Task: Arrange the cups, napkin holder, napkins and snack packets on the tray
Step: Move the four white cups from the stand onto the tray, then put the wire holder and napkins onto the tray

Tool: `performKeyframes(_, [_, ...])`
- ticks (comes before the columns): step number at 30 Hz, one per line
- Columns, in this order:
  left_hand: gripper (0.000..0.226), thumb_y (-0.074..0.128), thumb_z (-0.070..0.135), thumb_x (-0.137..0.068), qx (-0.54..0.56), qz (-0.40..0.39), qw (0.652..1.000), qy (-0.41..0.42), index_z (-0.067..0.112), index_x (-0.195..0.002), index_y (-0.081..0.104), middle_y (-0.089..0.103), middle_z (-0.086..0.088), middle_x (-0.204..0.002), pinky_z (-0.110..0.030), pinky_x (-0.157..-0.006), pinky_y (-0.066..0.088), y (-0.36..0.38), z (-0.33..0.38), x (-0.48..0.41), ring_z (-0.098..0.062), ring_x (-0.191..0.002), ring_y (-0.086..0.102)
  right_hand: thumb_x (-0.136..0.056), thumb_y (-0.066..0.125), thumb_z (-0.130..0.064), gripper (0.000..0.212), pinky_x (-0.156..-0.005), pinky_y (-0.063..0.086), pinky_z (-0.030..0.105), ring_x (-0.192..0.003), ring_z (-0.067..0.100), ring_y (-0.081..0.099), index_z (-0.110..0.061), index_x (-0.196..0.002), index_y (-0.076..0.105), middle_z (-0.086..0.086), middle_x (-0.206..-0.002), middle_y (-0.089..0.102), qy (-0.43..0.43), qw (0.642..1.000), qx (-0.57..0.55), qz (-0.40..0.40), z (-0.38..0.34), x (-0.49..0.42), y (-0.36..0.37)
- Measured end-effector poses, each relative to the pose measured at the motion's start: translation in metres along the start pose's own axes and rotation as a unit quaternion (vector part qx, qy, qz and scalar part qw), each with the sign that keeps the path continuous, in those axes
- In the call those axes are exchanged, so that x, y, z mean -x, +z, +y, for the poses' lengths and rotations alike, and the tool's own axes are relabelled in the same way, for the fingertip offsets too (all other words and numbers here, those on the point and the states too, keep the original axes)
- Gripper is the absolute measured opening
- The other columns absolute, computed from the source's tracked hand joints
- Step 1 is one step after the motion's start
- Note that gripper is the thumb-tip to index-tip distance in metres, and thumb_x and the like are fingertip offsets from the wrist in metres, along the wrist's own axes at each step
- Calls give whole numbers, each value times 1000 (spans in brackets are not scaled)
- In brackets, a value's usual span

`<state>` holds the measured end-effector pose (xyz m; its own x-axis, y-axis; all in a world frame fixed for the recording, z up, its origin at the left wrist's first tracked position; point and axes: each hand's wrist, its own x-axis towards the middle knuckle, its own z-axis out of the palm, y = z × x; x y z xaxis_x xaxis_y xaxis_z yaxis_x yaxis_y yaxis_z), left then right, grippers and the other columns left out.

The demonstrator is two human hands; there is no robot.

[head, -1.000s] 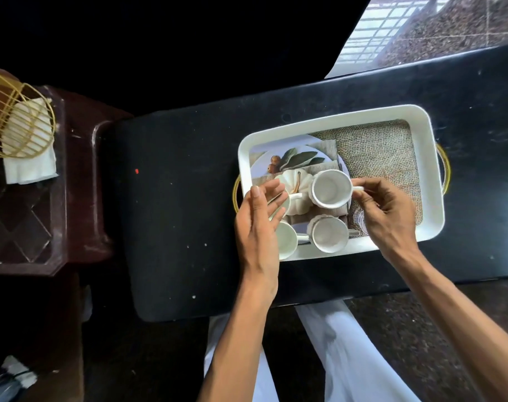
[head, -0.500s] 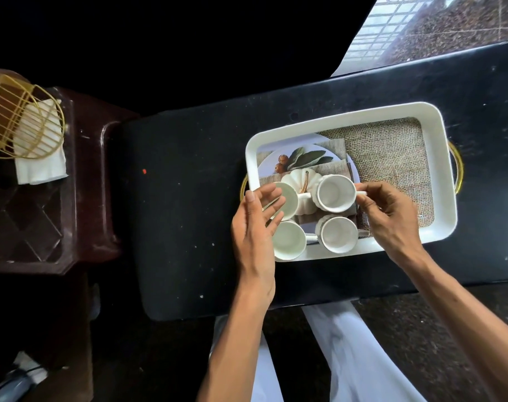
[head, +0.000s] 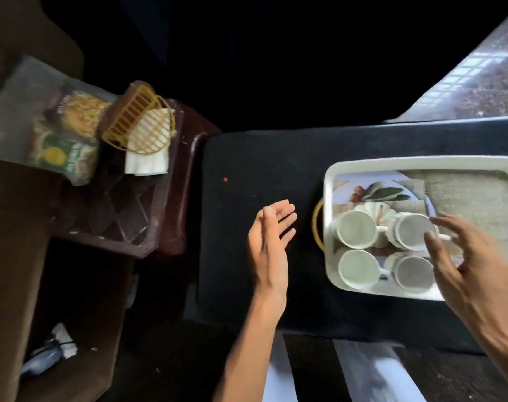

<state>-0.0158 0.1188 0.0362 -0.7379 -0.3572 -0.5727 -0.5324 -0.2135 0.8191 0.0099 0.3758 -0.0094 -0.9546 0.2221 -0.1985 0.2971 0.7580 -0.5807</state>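
Head view: four white cups (head: pixel 356 229) are seen standing in a square group at the left end of the white tray (head: pixel 421 162), just left of and partly under the right hand (head: pixel 473 265). That hand is held open over the tray, with its fingers spread and nothing in it. It is blurred, so whether a fingertip touches a cup cannot be told. The left hand (head: pixel 268 242) is held open too, with straight fingers and nothing in it, over the black table (head: pixel 261 161), near the tray's gold handle (head: pixel 316 224). Well to the left of this hand, on a brown side table (head: pixel 171 221), the gold wire napkin holder (head: pixel 142 123) is seen tilted on white napkins (head: pixel 146 163). Blurred snack packets (head: pixel 67 134) are laid just left of it.
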Motion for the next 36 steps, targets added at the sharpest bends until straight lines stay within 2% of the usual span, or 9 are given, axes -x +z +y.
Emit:
performKeyframes(4, [33,37,29,-109,-39,38,998,43,20,-109,69,74,-1,-117,-38,-101,55,-50,14,-22,-13,-112,71,-93,50,-40,49,-112,32,33,-129,36,51,-2,-122,62,18,-129,62,-77,996,37,6,-54,4,25])
performKeyframes(9, [29,42,20,-108,-150,79,974,148,15,-116,69,71,3,-118,-28,-102,51,-129,36,-57,-10,-116,65,-92,49,-44,63,-117,30,47,-138,42,41,3,-133,55,24,-139,53,-175,981,81,-16,-136,10,84])
performKeyframes(12, [24,50,14,-104,-256,95,934,229,10,-118,69,67,-3,-122,-23,-102,47,-170,52,-83,-13,-117,62,-93,54,-44,67,-120,28,46,-145,40,33,2,-141,47,23,-147,46,-215,971,98,-30,-190,7,122])
performKeyframes(15, [28,59,15,-99,-382,97,867,304,5,-124,67,62,-13,-132,-9,-108,32,-203,72,-113,-20,-126,56,-94,59,-48,75,-120,27,46,-151,36,22,-1,-149,37,21,-157,35,-235,961,132,-58,-244,0,157])
performKeyframes(20, [53,62,27,-96,-574,63,736,354,9,-144,52,43,-21,-154,-53,-119,33,-231,115,-175,-39,-146,38,-94,51,-56,88,-124,17,50,-155,31,-2,-12,-159,12,14,-167,7,-236,949,177,-105,-315,-18,200])
performKeyframes(26, [85,67,54,-88,-678,-17,655,332,30,-158,25,14,-22,-168,-58,-125,15,-225,148,-240,-41,-155,14,-94,50,-56,91,-124,13,55,-154,32,-12,-14,-160,3,13,-168,-5,-232,943,208,-120,-358,-36,225])
performKeyframes(29, [93,67,64,-82,-699,-42,636,325,38,-158,21,8,-22,-169,-62,-123,16,-211,146,-255,-43,-155,13,-94,54,-53,91,-123,16,55,-155,33,-9,-12,-160,7,14,-168,-2,-219,947,204,-115,-365,-40,228])
performKeyframes(31, [93,70,62,-80,-702,-39,632,327,38,-157,24,11,-23,-168,-61,-121,23,-206,142,-260,-43,-152,21,-95,54,-52,89,-124,16,53,-155,32,-8,-12,-160,8,14,-168,0,-207,951,197,-116,-367,-42,228])
performKeyframes(36, [79,78,48,-79,-670,-3,653,352,32,-148,44,30,-19,-161,-54,-106,44,-203,143,-264,-38,-136,42,-95,60,-42,80,-124,20,45,-156,29,1,-9,-157,22,15,-166,15,-207,962,143,-104,-364,-46,220])
